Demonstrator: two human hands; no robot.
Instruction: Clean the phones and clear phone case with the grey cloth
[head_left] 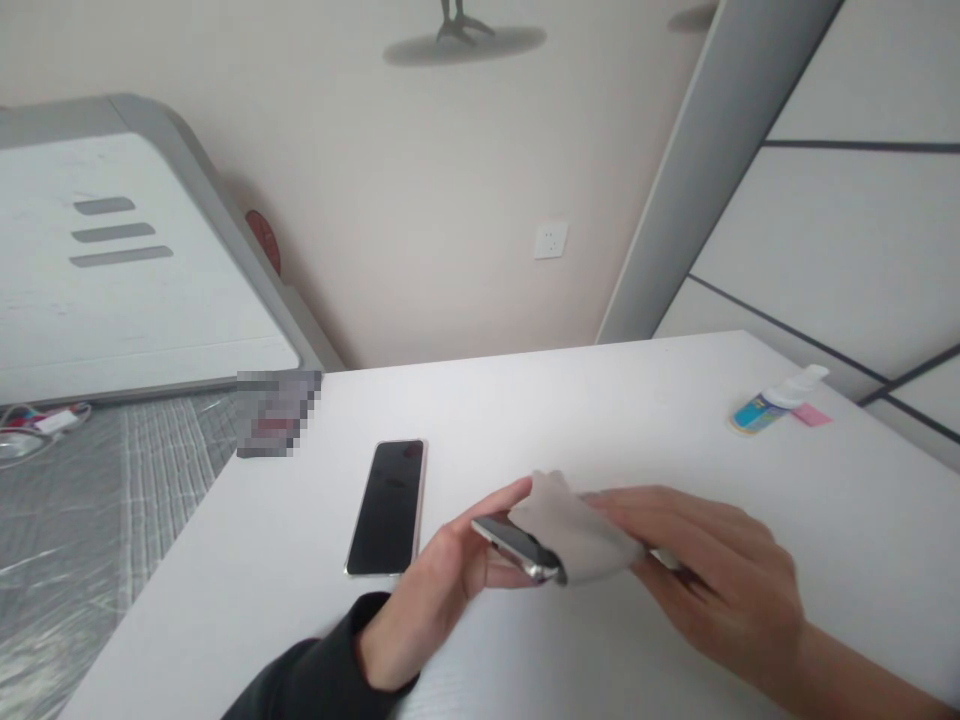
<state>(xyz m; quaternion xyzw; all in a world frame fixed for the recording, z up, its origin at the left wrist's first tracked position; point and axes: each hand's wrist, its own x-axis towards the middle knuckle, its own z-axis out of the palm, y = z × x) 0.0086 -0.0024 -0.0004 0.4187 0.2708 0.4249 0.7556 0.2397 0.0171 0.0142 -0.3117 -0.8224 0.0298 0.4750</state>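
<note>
My left hand [457, 565] is closed around a dark phone with a silvery edge [514, 545], held tilted above the table. A thin grey cloth [574, 530] drapes over the far part of that phone and hides much of it. With fingers pinched together, my right hand [712, 580] grips the cloth from the right side, pressing it against the phone. Left of my left hand, a second phone [388, 508] with a black screen and a clear case lies flat on the table.
On the white table [585, 400], a small spray bottle [776, 400] stands at the right beside a pink slip [812, 415]. A blurred-out item [277, 415] lies at the left edge. Behind are a wall with a socket [551, 240] and a white panel [135, 300].
</note>
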